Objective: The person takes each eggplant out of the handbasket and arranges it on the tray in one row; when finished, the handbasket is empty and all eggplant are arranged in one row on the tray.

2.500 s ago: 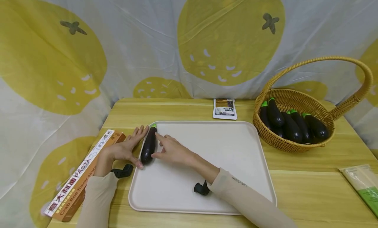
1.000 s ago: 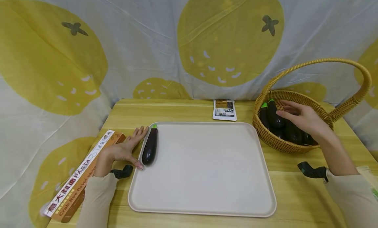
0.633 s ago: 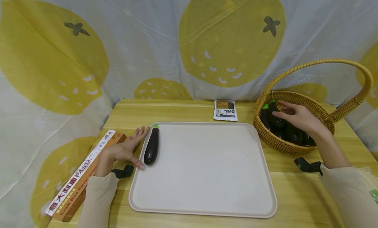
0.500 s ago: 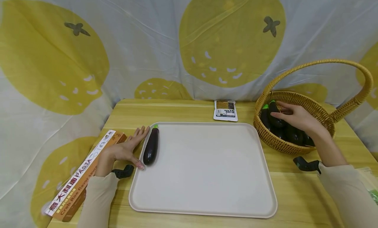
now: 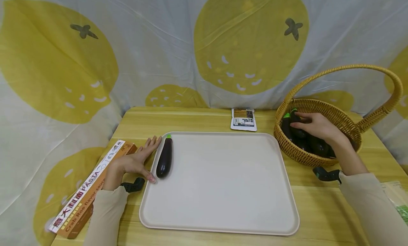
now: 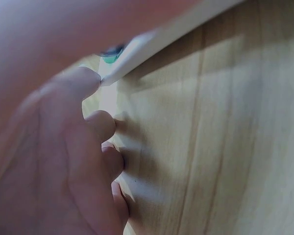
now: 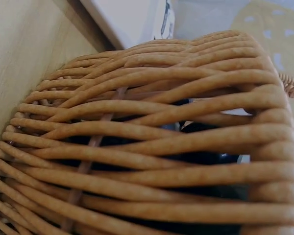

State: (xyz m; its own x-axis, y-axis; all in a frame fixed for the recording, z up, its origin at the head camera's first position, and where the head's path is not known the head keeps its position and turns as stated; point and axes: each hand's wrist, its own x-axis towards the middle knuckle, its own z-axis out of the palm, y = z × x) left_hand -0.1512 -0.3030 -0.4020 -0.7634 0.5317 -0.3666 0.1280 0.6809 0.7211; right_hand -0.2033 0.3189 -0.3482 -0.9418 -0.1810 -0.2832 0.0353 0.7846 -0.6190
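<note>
Inside the wicker basket [image 5: 294,150], the right hand's [image 5: 318,127] fingers grasp 1 dark eggplant [image 5: 299,133] lying among others. The left hand [image 5: 135,163], fingers released and spread, rests at the left edge of the white tray [image 5: 226,182]; a lone eggplant [image 5: 164,158] lies on it, just beside the thumb.

Your left hand [image 6: 49,147] takes up much of this view, its fingers [image 6: 102,126] set apart and reaching to the wood-grained tabletop [image 6: 225,122], where their shadows fall. One fingertip meets the pale edge of the tray [image 6: 152,44]. A blurred part of your hand crosses very near the lens. Farther off, a small green tip [image 6: 110,59] shows against something dark.
</note>
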